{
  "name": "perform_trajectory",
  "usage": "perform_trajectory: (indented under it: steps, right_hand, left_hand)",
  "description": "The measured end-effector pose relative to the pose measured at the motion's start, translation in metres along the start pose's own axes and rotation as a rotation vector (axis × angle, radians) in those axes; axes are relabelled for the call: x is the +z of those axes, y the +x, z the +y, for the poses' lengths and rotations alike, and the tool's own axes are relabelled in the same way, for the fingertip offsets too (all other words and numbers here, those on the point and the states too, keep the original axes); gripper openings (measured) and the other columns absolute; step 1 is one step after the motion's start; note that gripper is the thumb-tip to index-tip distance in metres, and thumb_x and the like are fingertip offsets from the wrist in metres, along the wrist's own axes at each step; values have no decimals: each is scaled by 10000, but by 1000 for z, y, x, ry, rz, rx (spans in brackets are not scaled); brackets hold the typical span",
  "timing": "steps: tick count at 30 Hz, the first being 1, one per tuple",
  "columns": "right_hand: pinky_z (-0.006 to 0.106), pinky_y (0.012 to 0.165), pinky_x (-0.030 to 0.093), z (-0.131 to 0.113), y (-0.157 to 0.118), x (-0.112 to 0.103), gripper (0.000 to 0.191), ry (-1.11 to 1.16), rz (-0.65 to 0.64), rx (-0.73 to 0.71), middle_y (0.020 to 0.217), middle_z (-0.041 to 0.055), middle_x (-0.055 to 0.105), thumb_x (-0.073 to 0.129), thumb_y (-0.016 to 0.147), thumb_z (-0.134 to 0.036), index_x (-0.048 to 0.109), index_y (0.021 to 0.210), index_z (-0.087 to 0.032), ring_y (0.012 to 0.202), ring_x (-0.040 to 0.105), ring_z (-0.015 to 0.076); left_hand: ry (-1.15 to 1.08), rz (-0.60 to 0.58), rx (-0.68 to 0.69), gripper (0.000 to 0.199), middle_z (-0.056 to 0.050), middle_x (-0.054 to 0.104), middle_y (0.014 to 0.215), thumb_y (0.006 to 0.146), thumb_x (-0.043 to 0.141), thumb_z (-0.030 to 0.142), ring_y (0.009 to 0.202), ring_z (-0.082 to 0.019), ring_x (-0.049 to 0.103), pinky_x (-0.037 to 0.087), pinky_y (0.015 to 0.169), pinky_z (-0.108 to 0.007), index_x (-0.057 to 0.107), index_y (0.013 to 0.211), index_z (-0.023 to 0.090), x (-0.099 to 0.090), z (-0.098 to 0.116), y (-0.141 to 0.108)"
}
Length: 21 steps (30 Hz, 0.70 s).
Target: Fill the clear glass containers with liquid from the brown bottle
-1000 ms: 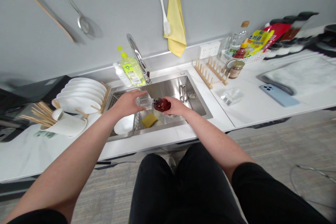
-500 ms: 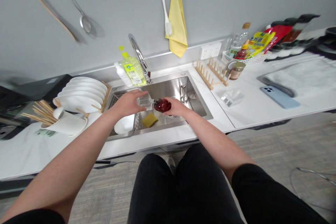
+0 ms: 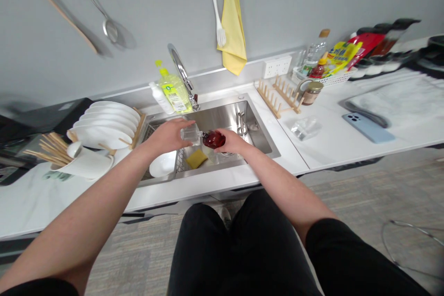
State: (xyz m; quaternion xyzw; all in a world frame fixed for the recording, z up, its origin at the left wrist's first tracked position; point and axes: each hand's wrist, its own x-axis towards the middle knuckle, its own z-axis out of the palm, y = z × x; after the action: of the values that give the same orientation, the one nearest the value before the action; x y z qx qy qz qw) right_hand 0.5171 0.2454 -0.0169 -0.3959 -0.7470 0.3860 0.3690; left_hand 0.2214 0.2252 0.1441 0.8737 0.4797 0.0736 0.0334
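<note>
Over the steel sink (image 3: 222, 173), my left hand (image 3: 169, 136) grips a clear, box-like container (image 3: 190, 134) between thumb and fingers. My right hand (image 3: 231, 140) is closed round a dark red bottle (image 3: 214, 139), which lies tilted with its dark neck toward the clear container. Neck and container meet or nearly meet; whether they touch I cannot tell. Below them in the basin is a yellow sponge (image 3: 196, 159). A white bowl (image 3: 163, 164) sits at the left of the sink, under my left wrist.
Left of the sink stand white plates (image 3: 104, 125) in a rack and a chopstick holder (image 3: 88, 163). Behind are the faucet (image 3: 182, 71) and a soap bottle (image 3: 175, 92). To the right are a wooden rack (image 3: 277, 97), a jar (image 3: 312, 93) and a phone (image 3: 369, 128).
The view has shifted very slightly. Both hands keep their holds on the container and the red bottle, with no clear movement between them.
</note>
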Motion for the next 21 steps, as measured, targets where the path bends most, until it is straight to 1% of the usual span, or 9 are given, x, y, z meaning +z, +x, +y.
perform_trajectory:
  steps: [3,7,11,16,21]
  right_hand:
    - [444,1050,608,1,0,1,840,0,5,5,1257,46,850,1091,629,-342,768,1403,-287,1148,805,318]
    - [450,1034,611,1,0,1,816,-2,4,-8,1240,49,848,1078,639,-346,774,1392,-276,1119,803,317]
    - [445,1033,614,0,0,1,786,-1,6,-19,1247,45,846,1062,653,-323,772,1382,-273,1116,802,308]
    - [454,1051,617,0,-1,1,794,22,16,-6,1252,44,850,1072,643,-312,770,1376,-273,1128,808,310]
    - [447,1063,621,3,-1,2,817,60,15,-14,1284,47,849,1062,650,-297,756,1407,-280,1148,816,303]
  left_hand:
    - [4,1,2,868,-137,786,1399,838,840,585,1275,-383,747,574,1150,-491,683,1631,268,2,-2,0]
    - [12,-3,16,882,-149,777,1421,834,838,579,1286,-396,744,569,1161,-504,682,1633,241,1,-2,0]
    - [27,-10,9,877,-145,770,1442,822,847,558,1308,-393,736,561,1174,-496,686,1626,247,-1,2,0]
    - [64,-20,2,866,-144,775,1420,825,848,519,1294,-388,739,570,1159,-487,681,1629,244,-5,7,2]
    - [78,-31,7,850,-151,771,1433,832,826,513,1329,-399,722,556,1182,-492,686,1622,231,-10,13,4]
